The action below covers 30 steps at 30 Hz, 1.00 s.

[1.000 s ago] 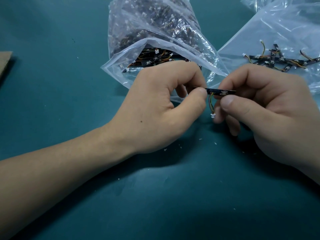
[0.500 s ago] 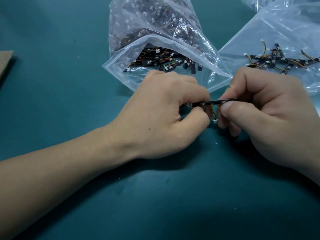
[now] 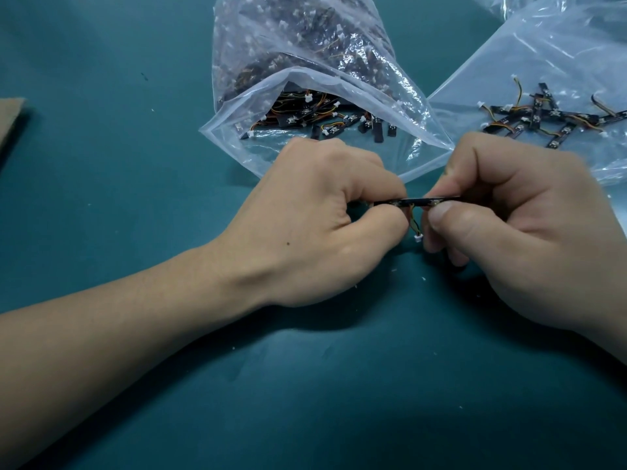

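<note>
In the head view, your left hand (image 3: 325,225) and right hand (image 3: 515,232) meet just right of the middle of the frame, each pinching one end of a thin black strip (image 3: 419,201) that lies level between them, held a little above the green table (image 3: 135,198). Your left thumb and forefinger clamp the strip's left end; your right thumb and curled forefinger clamp its right end. Short coloured wires (image 3: 414,222) hang from the strip's middle, ending in a small white plug (image 3: 419,237) just beside your right fingertips. Above your left hand, at the upper middle, an open clear bag (image 3: 305,79) holds many more strips. At the upper right, a second bag (image 3: 543,62) lies flat with a loose pile of strips (image 3: 543,120) on it. A brown cardboard edge (image 3: 10,120) shows at the far left.
</note>
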Motion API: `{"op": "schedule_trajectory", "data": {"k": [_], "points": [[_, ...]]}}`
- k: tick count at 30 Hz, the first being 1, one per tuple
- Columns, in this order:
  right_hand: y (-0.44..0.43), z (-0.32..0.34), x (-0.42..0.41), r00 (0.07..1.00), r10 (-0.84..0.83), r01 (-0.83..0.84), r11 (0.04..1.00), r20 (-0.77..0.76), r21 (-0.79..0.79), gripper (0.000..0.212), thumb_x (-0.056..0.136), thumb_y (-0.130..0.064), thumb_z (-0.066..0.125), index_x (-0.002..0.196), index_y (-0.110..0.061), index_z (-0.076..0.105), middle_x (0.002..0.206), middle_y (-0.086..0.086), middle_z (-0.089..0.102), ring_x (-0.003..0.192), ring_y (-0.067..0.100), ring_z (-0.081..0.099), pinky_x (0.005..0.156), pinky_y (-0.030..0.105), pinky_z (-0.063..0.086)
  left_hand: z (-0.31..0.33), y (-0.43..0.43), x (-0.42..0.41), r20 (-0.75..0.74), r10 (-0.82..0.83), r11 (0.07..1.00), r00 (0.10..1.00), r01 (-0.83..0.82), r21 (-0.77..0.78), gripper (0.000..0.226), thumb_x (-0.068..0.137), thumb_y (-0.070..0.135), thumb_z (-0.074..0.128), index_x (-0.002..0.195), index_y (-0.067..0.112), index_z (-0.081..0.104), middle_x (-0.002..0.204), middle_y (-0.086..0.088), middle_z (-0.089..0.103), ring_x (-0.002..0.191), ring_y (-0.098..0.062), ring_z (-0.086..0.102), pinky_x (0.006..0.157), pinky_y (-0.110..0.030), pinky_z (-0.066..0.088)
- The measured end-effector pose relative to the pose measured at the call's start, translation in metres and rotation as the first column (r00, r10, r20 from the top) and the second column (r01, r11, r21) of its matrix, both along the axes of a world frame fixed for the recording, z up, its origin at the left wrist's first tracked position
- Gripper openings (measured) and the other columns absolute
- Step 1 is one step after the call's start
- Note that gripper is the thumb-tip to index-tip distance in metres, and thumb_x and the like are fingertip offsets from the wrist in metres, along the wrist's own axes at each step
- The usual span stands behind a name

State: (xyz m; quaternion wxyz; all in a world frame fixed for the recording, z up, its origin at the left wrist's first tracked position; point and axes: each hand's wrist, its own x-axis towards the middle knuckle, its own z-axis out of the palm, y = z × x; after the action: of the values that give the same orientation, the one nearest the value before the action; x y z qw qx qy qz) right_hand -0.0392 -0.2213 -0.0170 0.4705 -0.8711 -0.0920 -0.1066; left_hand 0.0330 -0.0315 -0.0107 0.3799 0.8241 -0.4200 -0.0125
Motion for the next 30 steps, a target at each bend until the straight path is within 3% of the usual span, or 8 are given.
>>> {"op": "schedule_trajectory", "data": {"k": [13,19,23,30], "points": [[0.0014,0.0013,-0.0006,1.0,-0.011,0.011,1.0,0.001,-0.027,0.007,0.083,-0.03,0.054,0.079,-0.024,0.056,0.062,0.009,0.063,0.051,0.031,0.053,0.048,0.047,0.043,-0.0003,0.0006,0.0006,0.013,-0.012,1.0,1.0,0.012,-0.004,0.029,0.085,0.02,0.055,0.072,0.002,0.073,0.063,-0.01,0.059,0.068,-0.03,0.054,0.068,-0.041,0.043],[0.0018,0.0023,-0.0009,1.0,-0.021,0.021,0.999,0.001,-0.032,0.007,0.081,-0.03,0.055,0.077,-0.024,0.056,0.061,0.008,0.063,0.052,0.031,0.054,0.049,0.047,0.043,0.0004,0.0,0.0006,0.033,-0.012,1.0,0.999,0.012,0.005,0.029,0.087,0.022,0.055,0.068,0.002,0.065,0.06,-0.007,0.051,0.065,-0.027,0.048,0.067,-0.041,0.041],[0.0018,0.0028,-0.0009,1.0,-0.029,0.029,0.998,0.001,-0.052,0.008,0.079,-0.03,0.053,0.076,-0.023,0.055,0.059,0.01,0.061,0.053,0.033,0.053,0.049,0.048,0.043,-0.0002,-0.0001,0.0,0.06,-0.008,0.999,0.998,0.006,0.031,0.029,0.086,0.022,0.054,0.072,0.004,0.071,0.062,-0.007,0.055,0.068,-0.031,0.051,0.073,-0.036,0.042],[0.002,0.0023,-0.0018,1.0,-0.003,0.003,0.999,-0.002,-0.041,0.007,0.082,-0.03,0.055,0.08,-0.024,0.058,0.061,0.01,0.061,0.052,0.03,0.053,0.049,0.046,0.041,-0.0017,-0.0001,0.0004,0.028,-0.002,1.0,1.0,0.001,0.01,0.026,0.086,0.02,0.058,0.071,0.002,0.07,0.061,-0.007,0.056,0.068,-0.028,0.052,0.067,-0.04,0.042]]}}
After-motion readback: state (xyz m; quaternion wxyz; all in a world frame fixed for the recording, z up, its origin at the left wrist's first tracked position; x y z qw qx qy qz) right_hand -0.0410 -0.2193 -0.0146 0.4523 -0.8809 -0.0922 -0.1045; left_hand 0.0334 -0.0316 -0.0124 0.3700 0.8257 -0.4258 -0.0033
